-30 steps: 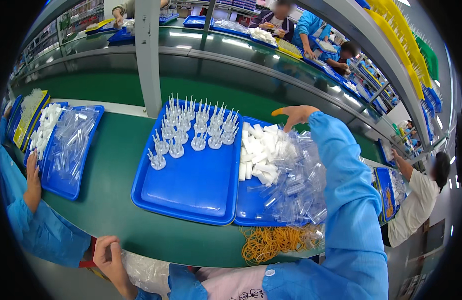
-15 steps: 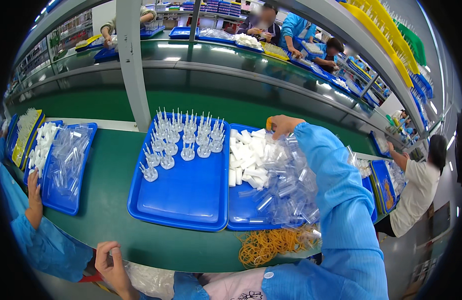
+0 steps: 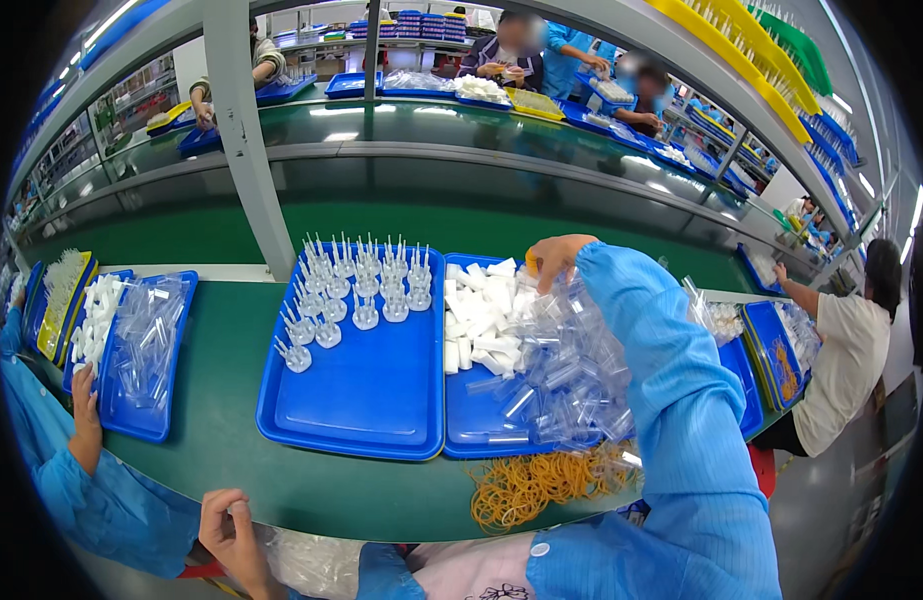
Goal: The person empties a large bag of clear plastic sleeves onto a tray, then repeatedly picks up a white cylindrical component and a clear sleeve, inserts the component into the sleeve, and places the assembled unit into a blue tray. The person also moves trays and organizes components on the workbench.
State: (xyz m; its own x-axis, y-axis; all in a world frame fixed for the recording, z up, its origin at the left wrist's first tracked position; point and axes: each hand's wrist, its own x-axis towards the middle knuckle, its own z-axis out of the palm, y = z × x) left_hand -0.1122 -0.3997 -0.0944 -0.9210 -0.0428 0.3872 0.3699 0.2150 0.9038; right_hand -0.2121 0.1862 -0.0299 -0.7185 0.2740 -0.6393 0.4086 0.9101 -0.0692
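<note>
My right hand (image 3: 561,257) reaches down at the far edge of a blue tray, its fingertips at the border between white foam-like pieces (image 3: 484,318) and a heap of clear plastic tubes (image 3: 581,375). A yellow band or cover shows at one fingertip; what the drawn-together fingers pinch, if anything, is hidden. Near the lower edge, my left hand (image 3: 231,535) is held with curled fingers, short of the table edge, and its inside is out of sight. Left of the heap, another blue tray (image 3: 351,400) carries several clear, pronged pieces (image 3: 365,312) standing in rows at its far end.
Orange rubber bands (image 3: 531,490) lie in front of the right tray. A neighbour's hand (image 3: 85,405) rests by a tray of clear tubes (image 3: 141,350) at left. A grey post (image 3: 243,150) rises behind the trays, before the green conveyor belt (image 3: 381,225). A person in white (image 3: 846,340) works at right.
The view has shifted slightly, so the trays appear a little lower and to the left. My right hand's fingers point more steeply down into the pile. The left hand stays curled.
</note>
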